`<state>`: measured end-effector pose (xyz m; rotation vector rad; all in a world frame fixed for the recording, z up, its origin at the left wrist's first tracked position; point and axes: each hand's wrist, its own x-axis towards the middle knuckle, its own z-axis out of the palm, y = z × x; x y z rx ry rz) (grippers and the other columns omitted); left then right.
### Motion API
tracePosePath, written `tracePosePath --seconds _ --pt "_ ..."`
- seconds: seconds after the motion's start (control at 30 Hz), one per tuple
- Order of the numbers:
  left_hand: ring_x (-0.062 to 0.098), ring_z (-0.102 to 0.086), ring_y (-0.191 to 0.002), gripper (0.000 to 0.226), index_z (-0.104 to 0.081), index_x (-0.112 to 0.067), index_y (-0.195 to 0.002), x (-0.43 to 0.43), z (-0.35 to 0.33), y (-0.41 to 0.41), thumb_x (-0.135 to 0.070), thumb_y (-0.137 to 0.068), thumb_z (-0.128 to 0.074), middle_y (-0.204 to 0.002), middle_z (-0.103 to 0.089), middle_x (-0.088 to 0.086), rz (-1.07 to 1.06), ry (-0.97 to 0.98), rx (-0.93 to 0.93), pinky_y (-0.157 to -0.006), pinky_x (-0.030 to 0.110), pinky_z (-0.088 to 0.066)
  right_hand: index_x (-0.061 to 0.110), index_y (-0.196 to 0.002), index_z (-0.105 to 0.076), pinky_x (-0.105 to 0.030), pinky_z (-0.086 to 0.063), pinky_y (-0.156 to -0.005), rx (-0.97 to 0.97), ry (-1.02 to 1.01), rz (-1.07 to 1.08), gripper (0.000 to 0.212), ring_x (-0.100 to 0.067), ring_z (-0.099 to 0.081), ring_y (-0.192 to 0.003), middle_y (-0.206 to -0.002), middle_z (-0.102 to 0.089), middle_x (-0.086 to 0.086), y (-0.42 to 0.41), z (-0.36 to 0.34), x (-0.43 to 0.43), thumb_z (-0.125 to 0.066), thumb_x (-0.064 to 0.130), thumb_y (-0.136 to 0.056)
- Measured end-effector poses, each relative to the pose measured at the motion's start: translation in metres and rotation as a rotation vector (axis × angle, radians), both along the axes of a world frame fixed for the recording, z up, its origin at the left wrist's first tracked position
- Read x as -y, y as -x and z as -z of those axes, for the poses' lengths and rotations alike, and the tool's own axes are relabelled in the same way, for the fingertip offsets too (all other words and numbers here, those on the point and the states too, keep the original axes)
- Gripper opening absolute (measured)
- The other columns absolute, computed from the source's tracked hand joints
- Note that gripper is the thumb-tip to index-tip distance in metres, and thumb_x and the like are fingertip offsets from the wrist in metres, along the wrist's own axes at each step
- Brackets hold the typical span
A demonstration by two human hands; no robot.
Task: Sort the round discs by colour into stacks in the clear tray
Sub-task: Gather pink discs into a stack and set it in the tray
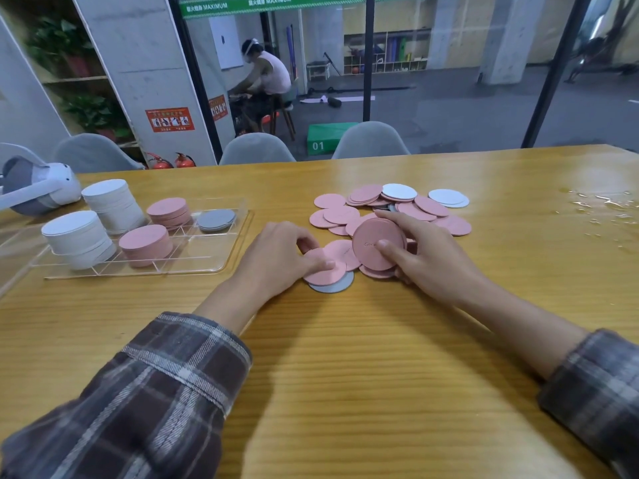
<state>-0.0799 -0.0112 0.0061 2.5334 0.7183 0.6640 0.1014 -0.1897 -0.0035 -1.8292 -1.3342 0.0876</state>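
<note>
A loose pile of pink discs [397, 209] with a few white ones [447, 197] lies on the table's middle. My right hand [428, 257] grips a tilted stack of pink discs [375, 243] at the pile's near edge. My left hand [283, 254] pinches a single pink disc [323, 271] that lies over a grey disc [337, 286]. The clear tray [193, 267] at the left holds two white stacks [79, 236], two pink stacks [147, 242] and a short grey stack [216, 219].
A white and grey headset [38, 188] lies at the table's far left. Spilled liquid [601, 209] glistens at the right. Grey chairs [370, 141] stand behind the far edge, with a glass wall beyond.
</note>
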Motion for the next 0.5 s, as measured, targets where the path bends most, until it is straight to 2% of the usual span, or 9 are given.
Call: tracePosePath --seconds 0.1,0.17,0.27,0.33,0.4,0.5 --pt "0.003 -0.059 -0.071 0.017 -0.081 -0.026 -0.089 0.002 -0.004 0.001 -0.032 -0.076 -0.090 -0.085 -0.072 -0.013 0.087 0.029 0.031 -0.070 0.021 -0.047 0.034 -0.145 -0.052 -0.022 -0.049 -0.067 -0.032 -0.003 -0.006 0.047 -0.010 -0.065 -0.058 -0.085 -0.062 0.024 0.000 0.000 0.000 -0.063 0.027 -0.099" --pt "0.004 -0.062 -0.076 0.017 -0.081 -0.029 -0.092 0.002 -0.009 0.002 -0.024 -0.078 -0.090 -0.089 -0.075 -0.013 0.153 0.100 0.057 -0.075 0.020 -0.050 0.034 -0.145 -0.052 -0.021 -0.051 -0.060 -0.056 0.002 -0.012 0.048 -0.017 -0.065 -0.053 -0.079 -0.061 0.023 0.000 0.000 0.000 -0.062 0.025 -0.100" --pt "0.003 -0.064 -0.080 0.021 -0.083 -0.025 -0.096 0.004 -0.013 0.002 -0.013 -0.079 -0.088 -0.090 -0.076 -0.015 0.239 0.193 0.163 -0.082 0.021 -0.053 0.041 -0.144 -0.051 -0.034 -0.059 -0.061 -0.125 0.011 -0.045 0.046 -0.023 -0.067 -0.058 -0.081 -0.070 0.005 -0.001 0.001 -0.002 -0.061 0.027 -0.101" --pt "0.012 -0.065 -0.081 0.024 -0.083 -0.025 -0.097 0.009 -0.011 -0.001 -0.010 -0.079 -0.088 -0.086 -0.075 -0.011 0.264 0.206 0.225 -0.078 0.028 -0.055 0.045 -0.142 -0.051 -0.038 -0.061 -0.061 -0.166 0.013 -0.090 0.044 -0.026 -0.068 -0.062 -0.086 -0.072 -0.006 0.000 0.003 -0.003 -0.060 0.030 -0.102" --pt "0.018 -0.065 -0.080 0.025 -0.082 -0.026 -0.097 0.015 -0.009 -0.004 -0.012 -0.078 -0.089 -0.083 -0.072 -0.004 0.275 0.194 0.270 -0.073 0.035 -0.054 0.043 -0.143 -0.051 -0.033 -0.057 -0.056 -0.190 0.016 -0.143 0.044 -0.024 -0.067 -0.061 -0.085 -0.072 -0.010 0.001 0.004 -0.004 -0.060 0.029 -0.102" --pt "0.009 -0.064 -0.075 0.024 -0.078 -0.020 -0.094 0.020 -0.005 -0.008 -0.018 -0.075 -0.092 -0.079 -0.070 -0.007 0.254 0.163 0.345 -0.068 0.026 -0.052 0.039 -0.146 -0.050 -0.027 -0.054 -0.055 -0.217 0.035 -0.191 0.046 -0.018 -0.064 -0.060 -0.083 -0.071 -0.009 0.002 0.004 -0.005 -0.061 0.029 -0.102"
